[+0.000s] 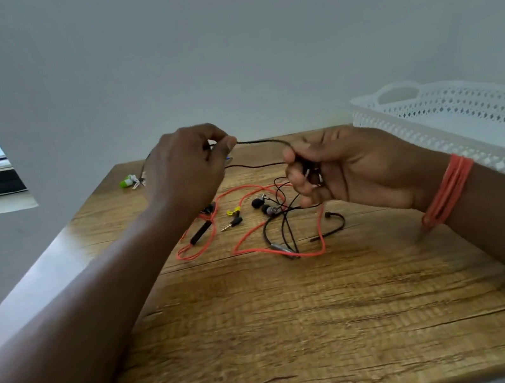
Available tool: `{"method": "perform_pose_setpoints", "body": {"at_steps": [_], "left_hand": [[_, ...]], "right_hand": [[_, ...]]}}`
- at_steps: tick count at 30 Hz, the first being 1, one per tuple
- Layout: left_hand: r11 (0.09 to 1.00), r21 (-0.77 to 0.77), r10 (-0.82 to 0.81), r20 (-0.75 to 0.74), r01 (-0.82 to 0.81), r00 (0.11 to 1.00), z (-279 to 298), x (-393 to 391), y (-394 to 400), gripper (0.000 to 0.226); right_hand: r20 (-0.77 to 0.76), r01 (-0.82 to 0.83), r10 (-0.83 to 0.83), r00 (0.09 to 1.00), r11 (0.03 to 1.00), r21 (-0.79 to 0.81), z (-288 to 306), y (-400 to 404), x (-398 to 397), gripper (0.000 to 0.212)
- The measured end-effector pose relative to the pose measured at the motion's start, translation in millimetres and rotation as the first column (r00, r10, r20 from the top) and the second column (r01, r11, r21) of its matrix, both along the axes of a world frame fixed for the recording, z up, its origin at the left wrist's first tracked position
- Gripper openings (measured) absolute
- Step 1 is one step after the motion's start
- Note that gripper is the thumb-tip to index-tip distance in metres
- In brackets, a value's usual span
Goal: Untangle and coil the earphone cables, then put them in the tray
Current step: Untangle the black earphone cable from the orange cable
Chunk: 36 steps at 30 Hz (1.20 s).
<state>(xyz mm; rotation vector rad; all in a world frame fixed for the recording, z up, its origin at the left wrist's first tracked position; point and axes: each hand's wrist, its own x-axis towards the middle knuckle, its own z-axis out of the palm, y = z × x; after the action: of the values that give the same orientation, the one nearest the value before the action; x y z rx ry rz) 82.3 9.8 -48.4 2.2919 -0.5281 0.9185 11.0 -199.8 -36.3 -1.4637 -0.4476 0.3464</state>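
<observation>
Earphone cables, thin black (pixel 261 141) and orange (pixel 252 236), mostly lie tangled on the wood-grain table (pixel 299 317). I note left hand (pixel 187 168) pinching the black cable btwn thumb & forefinger, raised. Right hand (pixel 341 169) has fingers curled round a bunch of black strands. The span btwn them looks taut, prob. to draw slack out of the knot. White perforated plastic tray (pixel 451 111) waits at right, w/ nothing visible inside.
</observation>
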Motion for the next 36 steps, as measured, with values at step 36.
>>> {"method": "perform_pose_setpoints", "body": {"at_steps": [36], "left_hand": [[0.905,0.008,-0.415,-0.201,0.425,0.887,-3,-35,-37,0.020]], "right_hand": [[0.012,0.137,-0.152,0.988,0.923,0.360,4,-1,0,0.025]]}}
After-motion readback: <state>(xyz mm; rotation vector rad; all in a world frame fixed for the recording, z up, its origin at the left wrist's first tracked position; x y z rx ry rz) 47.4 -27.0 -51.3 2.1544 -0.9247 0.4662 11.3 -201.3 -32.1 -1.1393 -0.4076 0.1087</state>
